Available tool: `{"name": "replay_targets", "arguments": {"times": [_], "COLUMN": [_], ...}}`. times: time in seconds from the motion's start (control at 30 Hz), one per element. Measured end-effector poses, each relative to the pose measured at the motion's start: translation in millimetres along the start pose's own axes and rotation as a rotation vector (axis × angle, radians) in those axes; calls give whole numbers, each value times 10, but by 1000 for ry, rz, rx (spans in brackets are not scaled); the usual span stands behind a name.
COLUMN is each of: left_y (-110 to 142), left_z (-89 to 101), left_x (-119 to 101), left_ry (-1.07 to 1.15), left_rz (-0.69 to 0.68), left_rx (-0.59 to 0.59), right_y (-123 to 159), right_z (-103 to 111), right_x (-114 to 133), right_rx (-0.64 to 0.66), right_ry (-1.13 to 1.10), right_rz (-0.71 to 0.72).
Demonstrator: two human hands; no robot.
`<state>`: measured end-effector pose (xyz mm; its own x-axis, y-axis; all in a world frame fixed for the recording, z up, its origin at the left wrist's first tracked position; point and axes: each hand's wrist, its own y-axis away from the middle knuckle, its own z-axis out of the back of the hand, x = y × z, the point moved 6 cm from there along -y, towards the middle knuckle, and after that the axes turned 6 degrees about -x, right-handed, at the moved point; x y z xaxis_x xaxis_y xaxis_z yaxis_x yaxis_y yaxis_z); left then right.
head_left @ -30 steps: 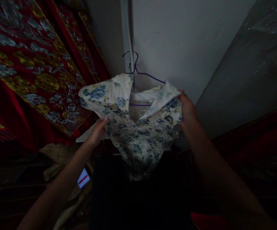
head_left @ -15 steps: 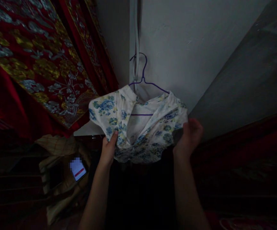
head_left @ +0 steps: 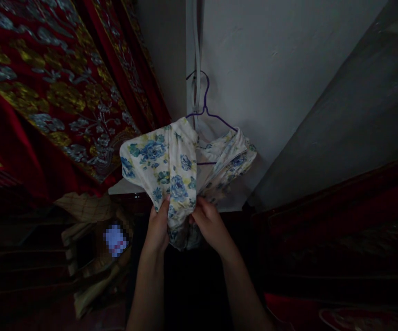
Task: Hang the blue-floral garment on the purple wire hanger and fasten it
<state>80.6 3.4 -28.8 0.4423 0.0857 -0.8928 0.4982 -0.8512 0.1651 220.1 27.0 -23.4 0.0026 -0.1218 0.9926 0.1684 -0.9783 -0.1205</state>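
Observation:
A white shirt (head_left: 181, 158) with blue and green flowers hangs from a purple wire hanger (head_left: 205, 99), its neckline open at the front. The hanger's hook is caught by a pale cable or pipe (head_left: 196, 50) at the wall's corner. On the left front panel, my left hand (head_left: 158, 225) is closed, thumb on top of the cloth. My right hand (head_left: 206, 219) pinches the edge of the front opening, close beside the left. The shirt's lower part bunches below both hands and fades into shadow.
Red cloth with gold and silver embroidery (head_left: 75, 87) hangs at the left. A lit phone (head_left: 115, 240), its screen blurred, lies low at left near checked fabric (head_left: 83, 207). A pale wall (head_left: 271, 78) rises behind the hanger. The lower right is very dark.
My right hand has moved left and down from the shirt's right sleeve to the front opening. The left front panel is drawn flatter, and the right side sags. My left hand stays on the cloth.

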Motion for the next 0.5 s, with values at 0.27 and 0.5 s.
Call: {"name": "replay_targets", "arguments": {"times": [0.27,0.5], "left_y": [79,-41], "left_z": [-113,-20], "left_x": [100,59], "left_ry": [20,0], "left_rz": [51,-66], "left_rx": [-5,-66], "right_y": [121,113], "right_z": [38,99], "right_x": [-199,-154], "right_rx": [109,36], "right_ry": [48,-103], "right_rz": [-138,-164]}}
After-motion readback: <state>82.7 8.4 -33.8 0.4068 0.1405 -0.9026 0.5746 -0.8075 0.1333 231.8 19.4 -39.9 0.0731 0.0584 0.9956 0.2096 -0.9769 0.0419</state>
